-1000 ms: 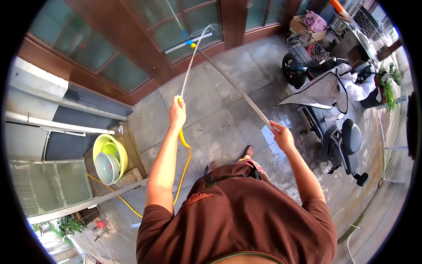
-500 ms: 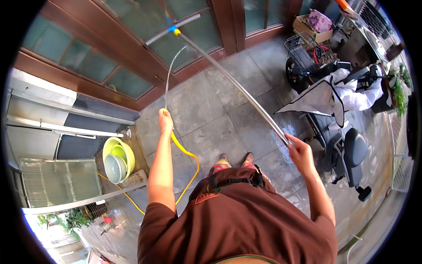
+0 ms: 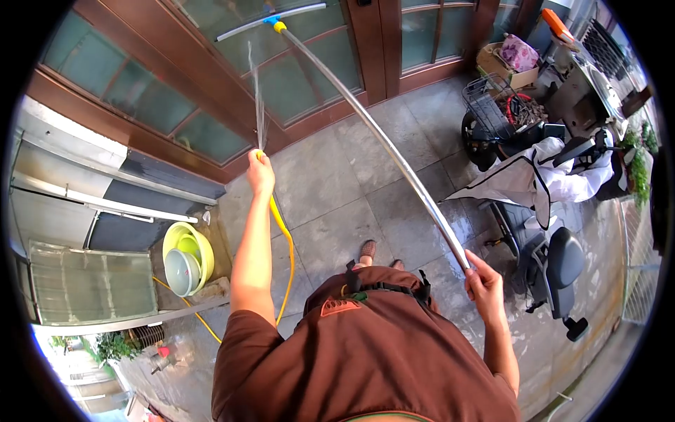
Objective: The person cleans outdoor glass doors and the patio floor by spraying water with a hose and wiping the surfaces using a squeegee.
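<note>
My left hand [image 3: 261, 173] is closed around the end of a yellow hose [image 3: 284, 235]. From its tip a stream of water [image 3: 258, 98] sprays up toward the brown-framed glass doors [image 3: 304, 81]. My right hand [image 3: 484, 281] grips the lower end of a long metal pole [image 3: 394, 155]. At the pole's far end is a wide squeegee head [image 3: 302, 10] with a blue and yellow joint, against or close before the glass; whether it touches I cannot tell.
At right a scooter [image 3: 545, 246] with a white cover [image 3: 562, 165] stands on the grey tiles [image 3: 327, 183]. Behind it are a wire basket [image 3: 487, 102] and a cardboard box [image 3: 496, 65]. Yellow-green and grey basins [image 3: 184, 273] sit at left near a low ledge.
The squeegee head has moved up the glass and slightly left. My left hand has risen a little, and the water now shoots straighter up. My right hand is lower in view.
</note>
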`<action>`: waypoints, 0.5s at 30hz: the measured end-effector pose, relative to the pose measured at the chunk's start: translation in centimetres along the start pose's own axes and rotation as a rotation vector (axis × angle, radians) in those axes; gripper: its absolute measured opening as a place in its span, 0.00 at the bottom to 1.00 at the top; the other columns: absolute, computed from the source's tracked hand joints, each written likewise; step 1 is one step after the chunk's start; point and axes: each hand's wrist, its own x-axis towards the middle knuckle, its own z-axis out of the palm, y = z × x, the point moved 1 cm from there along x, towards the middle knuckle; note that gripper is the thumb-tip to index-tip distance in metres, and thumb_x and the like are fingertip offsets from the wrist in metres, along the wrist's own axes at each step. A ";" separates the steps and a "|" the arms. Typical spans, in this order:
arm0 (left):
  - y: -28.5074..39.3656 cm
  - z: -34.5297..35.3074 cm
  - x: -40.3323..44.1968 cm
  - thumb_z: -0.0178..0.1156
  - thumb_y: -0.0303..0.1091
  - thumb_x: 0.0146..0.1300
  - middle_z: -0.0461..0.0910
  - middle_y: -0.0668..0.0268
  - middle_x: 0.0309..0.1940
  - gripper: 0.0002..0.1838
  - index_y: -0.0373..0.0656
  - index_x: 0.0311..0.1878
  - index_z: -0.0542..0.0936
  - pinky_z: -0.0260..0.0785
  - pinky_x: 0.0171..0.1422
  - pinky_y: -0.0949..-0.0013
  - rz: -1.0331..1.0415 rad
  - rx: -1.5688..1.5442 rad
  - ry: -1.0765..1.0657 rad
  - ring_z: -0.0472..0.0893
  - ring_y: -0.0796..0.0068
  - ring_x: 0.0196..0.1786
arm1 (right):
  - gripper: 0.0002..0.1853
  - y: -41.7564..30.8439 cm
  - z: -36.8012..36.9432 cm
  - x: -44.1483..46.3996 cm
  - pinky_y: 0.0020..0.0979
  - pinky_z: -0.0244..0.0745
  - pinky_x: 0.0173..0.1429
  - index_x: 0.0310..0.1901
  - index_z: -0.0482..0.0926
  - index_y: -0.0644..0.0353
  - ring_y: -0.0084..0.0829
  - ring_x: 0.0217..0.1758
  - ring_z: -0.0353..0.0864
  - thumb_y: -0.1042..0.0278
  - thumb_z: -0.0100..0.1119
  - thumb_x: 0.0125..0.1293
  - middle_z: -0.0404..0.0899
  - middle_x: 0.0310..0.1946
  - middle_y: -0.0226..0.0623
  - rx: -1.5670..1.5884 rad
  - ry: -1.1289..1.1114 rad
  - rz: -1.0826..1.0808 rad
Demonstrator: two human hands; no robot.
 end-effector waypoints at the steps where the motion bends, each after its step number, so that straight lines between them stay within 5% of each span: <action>1: -0.8 1.2 0.2 0.51 0.37 0.67 0.81 0.50 0.35 0.10 0.48 0.49 0.70 0.70 0.43 0.47 -0.034 0.022 -0.072 0.80 0.43 0.41 | 0.19 0.3 0.3 0.0 0.18 0.57 0.23 0.61 0.76 0.55 0.11 0.19 0.61 0.74 0.54 0.68 0.68 0.19 0.20 -0.004 -0.007 0.025; 7: -1.7 6.7 -1.1 0.50 0.39 0.67 0.81 0.49 0.33 0.10 0.50 0.48 0.70 0.71 0.41 0.47 -0.060 0.083 -0.351 0.81 0.43 0.38 | 0.19 4.3 0.8 1.7 0.24 0.65 0.27 0.59 0.78 0.49 0.15 0.20 0.67 0.69 0.57 0.66 0.70 0.17 0.23 -0.192 0.066 0.114; 10: 3.0 7.3 -2.5 0.49 0.40 0.67 0.82 0.49 0.32 0.09 0.50 0.48 0.70 0.72 0.39 0.47 -0.108 0.059 -0.490 0.81 0.45 0.36 | 0.19 6.7 1.1 3.0 0.26 0.67 0.29 0.58 0.78 0.46 0.17 0.20 0.70 0.66 0.59 0.64 0.72 0.17 0.26 -0.263 0.113 0.194; 14: 4.7 11.9 -2.8 0.50 0.39 0.67 0.82 0.50 0.32 0.10 0.50 0.49 0.70 0.73 0.41 0.48 0.047 0.062 -0.532 0.81 0.45 0.38 | 0.20 8.1 0.4 2.4 0.32 0.74 0.40 0.58 0.79 0.44 0.28 0.31 0.82 0.63 0.61 0.63 0.83 0.27 0.36 -0.419 0.209 0.253; 15: 5.1 12.8 -2.8 0.50 0.39 0.67 0.81 0.50 0.32 0.10 0.50 0.49 0.69 0.72 0.42 0.47 0.085 0.033 -0.526 0.81 0.44 0.38 | 0.20 8.3 0.0 2.0 0.35 0.74 0.47 0.57 0.78 0.43 0.38 0.42 0.85 0.62 0.63 0.62 0.85 0.38 0.42 -0.459 0.240 0.205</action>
